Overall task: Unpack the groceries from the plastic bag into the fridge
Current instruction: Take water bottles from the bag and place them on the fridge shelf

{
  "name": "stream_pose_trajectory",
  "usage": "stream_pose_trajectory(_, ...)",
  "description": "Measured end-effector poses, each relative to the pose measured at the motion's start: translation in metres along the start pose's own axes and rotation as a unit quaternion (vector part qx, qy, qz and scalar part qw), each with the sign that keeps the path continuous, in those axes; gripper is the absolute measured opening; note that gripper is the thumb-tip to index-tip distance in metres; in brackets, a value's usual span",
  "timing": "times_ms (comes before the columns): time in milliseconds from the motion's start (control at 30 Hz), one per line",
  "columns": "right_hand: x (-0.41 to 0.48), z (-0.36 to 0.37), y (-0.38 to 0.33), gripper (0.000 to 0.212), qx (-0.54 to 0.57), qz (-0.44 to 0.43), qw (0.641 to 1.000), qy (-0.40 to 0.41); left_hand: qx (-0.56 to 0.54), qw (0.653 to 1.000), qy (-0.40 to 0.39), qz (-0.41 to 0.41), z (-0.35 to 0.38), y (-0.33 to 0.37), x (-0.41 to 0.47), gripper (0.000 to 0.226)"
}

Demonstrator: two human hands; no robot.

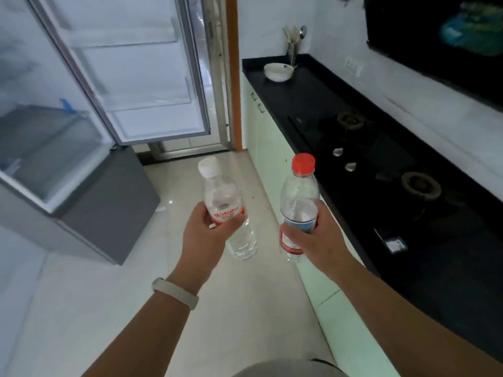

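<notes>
Left hand [202,235] wraps the white-cap bottle [228,210], right hand [310,238] the red-cap bottle [299,210]; slick, squashy plastic, mid-body grips, fridge [81,91] at ten o'clock

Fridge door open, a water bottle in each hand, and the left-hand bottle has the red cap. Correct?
Not quite. In the head view the left hand holds the white-capped bottle; the red-capped bottle is in the right hand. The fridge door is open.

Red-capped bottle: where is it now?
Head view, right of centre: the red-capped bottle is in the right hand, beside the black counter.
</notes>
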State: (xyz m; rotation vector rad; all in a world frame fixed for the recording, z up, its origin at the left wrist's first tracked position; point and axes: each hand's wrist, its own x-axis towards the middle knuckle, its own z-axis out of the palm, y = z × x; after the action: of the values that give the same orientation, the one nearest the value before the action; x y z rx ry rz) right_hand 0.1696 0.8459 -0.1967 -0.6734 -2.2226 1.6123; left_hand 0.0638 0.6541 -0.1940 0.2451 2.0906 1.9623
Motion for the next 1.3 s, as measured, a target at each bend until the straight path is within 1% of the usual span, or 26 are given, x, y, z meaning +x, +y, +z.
stream_pose_trajectory(167,0.04,0.045,-0.014,0.057,0.002,-0.02,0.997,-0.072,0.009,0.998,0.067,-0.007,-0.038,-0.008,0.012,0.04)
stream_pose_trajectory(300,0.081,0.084,-0.017,0.053,0.016,-0.031,0.993,-0.112,0.025,0.992,0.125,-0.021,-0.061,-0.013,0.033,0.035)
stream_pose_trajectory(400,0.119,0.11,-0.02,0.054,0.023,-0.035,0.987,-0.152,0.038,0.986,0.163,-0.024,-0.072,-0.013,0.059,0.031)
stream_pose_trajectory(533,0.184,0.141,-0.029,0.052,0.032,-0.041,0.977,-0.208,0.06,0.976,0.207,-0.033,-0.08,-0.007,0.113,0.035)
stream_pose_trajectory(700,0.263,0.166,-0.049,0.042,0.024,-0.087,0.963,-0.254,0.096,0.966,0.238,-0.04,-0.079,0.008,0.197,0.039)
stream_pose_trajectory(833,0.323,0.183,-0.068,0.043,0.034,-0.108,0.95,-0.292,0.105,0.959,0.26,-0.037,-0.076,0.018,0.248,0.036)
stream_pose_trajectory(1033,0.381,0.226,-0.088,0.039,0.057,-0.1,0.932,-0.344,0.124,0.944,0.304,-0.037,-0.094,0.03,0.283,0.036)
stream_pose_trajectory(1200,0.403,0.266,-0.096,0.042,0.059,-0.095,0.918,-0.379,0.119,0.928,0.35,-0.039,-0.124,0.031,0.299,0.038)
stream_pose_trajectory(1300,0.409,0.293,-0.098,0.041,0.056,-0.083,0.912,-0.397,0.119,0.923,0.362,-0.045,-0.147,0.024,0.308,0.034)
